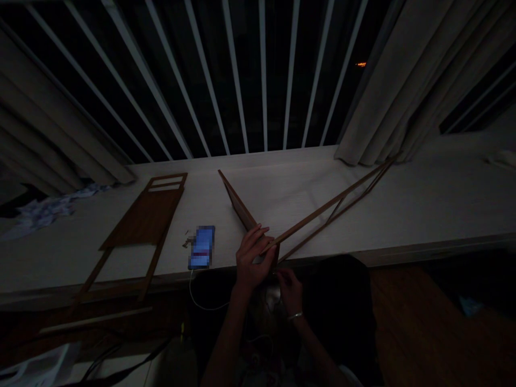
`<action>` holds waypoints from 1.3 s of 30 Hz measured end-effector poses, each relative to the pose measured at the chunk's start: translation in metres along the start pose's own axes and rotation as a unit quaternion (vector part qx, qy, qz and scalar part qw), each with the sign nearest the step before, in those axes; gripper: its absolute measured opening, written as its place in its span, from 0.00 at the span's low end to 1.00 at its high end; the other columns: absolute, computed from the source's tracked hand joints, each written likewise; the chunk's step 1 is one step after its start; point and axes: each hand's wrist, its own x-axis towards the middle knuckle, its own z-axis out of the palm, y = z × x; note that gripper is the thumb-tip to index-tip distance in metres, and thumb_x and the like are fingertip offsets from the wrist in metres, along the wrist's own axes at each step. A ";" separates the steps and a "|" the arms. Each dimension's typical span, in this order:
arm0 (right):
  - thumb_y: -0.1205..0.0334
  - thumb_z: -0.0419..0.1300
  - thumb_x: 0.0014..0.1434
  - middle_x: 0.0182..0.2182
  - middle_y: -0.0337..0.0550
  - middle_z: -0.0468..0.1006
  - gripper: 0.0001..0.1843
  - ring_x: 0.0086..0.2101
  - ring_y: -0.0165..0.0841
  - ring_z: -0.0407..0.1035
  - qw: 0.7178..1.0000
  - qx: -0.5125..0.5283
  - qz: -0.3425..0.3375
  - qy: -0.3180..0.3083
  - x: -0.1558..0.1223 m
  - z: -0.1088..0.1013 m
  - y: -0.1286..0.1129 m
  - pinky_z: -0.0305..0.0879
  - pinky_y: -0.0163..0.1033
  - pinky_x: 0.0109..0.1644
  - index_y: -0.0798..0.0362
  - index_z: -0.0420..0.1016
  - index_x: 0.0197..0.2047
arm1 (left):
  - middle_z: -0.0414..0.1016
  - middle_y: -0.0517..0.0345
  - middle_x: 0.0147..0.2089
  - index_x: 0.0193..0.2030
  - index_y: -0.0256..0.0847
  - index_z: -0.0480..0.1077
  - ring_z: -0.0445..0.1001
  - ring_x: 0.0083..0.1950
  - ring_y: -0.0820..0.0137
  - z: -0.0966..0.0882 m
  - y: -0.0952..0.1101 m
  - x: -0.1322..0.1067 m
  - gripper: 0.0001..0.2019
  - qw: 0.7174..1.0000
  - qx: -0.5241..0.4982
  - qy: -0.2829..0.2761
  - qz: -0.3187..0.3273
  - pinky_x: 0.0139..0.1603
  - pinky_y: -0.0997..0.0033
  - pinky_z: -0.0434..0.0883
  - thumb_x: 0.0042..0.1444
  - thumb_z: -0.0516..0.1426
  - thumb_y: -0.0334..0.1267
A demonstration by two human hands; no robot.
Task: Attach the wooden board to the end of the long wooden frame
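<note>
My left hand (253, 259) is closed around the corner where a thin wooden panel (238, 204) meets a long wooden frame (322, 210). The panel stands tilted up to the left, and the frame stretches away to the right across the white ledge. Just below that corner, my right hand (291, 290) has its fingers pinched together close to the wood. Whatever is between them is too small and dark to make out. A bracelet circles the right wrist.
Left on the ledge (427, 215) lies a second slatted wooden frame (145, 215), its legs over the edge. A lit phone (202, 247) with a white cable lies beside small metal parts (187, 242). White bars (264, 80) and curtains (387, 86) stand behind. The room is dim.
</note>
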 end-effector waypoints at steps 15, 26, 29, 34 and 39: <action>0.51 0.57 0.49 0.31 0.43 0.77 0.15 0.33 0.35 0.70 0.999 -0.036 -0.009 0.003 0.000 -0.007 0.009 0.65 0.39 0.40 0.54 0.72 0.33 | 0.71 0.51 0.47 0.38 0.39 0.70 0.63 0.55 0.62 -0.001 0.001 0.000 0.08 1.000 0.005 -0.004 -0.002 0.53 0.55 0.65 0.49 0.56 0.30; 0.52 0.56 0.51 0.30 0.42 0.77 0.13 0.32 0.34 0.71 0.995 -0.082 -0.042 -0.045 -0.001 -0.009 0.004 0.65 0.37 0.38 0.52 0.74 0.34 | 0.71 0.52 0.46 0.38 0.39 0.70 0.64 0.54 0.63 -0.001 0.001 0.000 0.09 1.000 0.008 -0.001 0.000 0.53 0.56 0.65 0.49 0.56 0.29; 0.55 0.54 0.53 0.32 0.41 0.78 0.12 0.33 0.33 0.71 0.989 -0.096 -0.079 -0.077 -0.004 -0.008 -0.002 0.65 0.36 0.39 0.51 0.74 0.35 | 0.71 0.52 0.46 0.38 0.39 0.70 0.64 0.54 0.63 -0.002 0.001 0.000 0.08 1.000 0.013 -0.005 0.000 0.53 0.56 0.65 0.49 0.56 0.29; 0.57 0.54 0.54 0.31 0.41 0.78 0.11 0.32 0.33 0.71 0.983 -0.115 -0.112 -0.085 -0.004 -0.008 -0.003 0.65 0.35 0.39 0.50 0.74 0.34 | 0.71 0.52 0.46 0.38 0.39 0.70 0.64 0.54 0.63 -0.002 0.002 0.001 0.08 1.000 0.016 -0.009 -0.002 0.53 0.56 0.65 0.49 0.56 0.30; 0.57 0.54 0.54 0.30 0.41 0.77 0.10 0.32 0.33 0.71 0.982 -0.120 -0.115 -0.089 -0.004 -0.008 -0.002 0.65 0.37 0.39 0.50 0.74 0.33 | 0.71 0.52 0.46 0.38 0.39 0.70 0.63 0.54 0.63 -0.002 0.002 0.000 0.08 1.000 0.010 -0.003 -0.002 0.53 0.56 0.65 0.49 0.56 0.29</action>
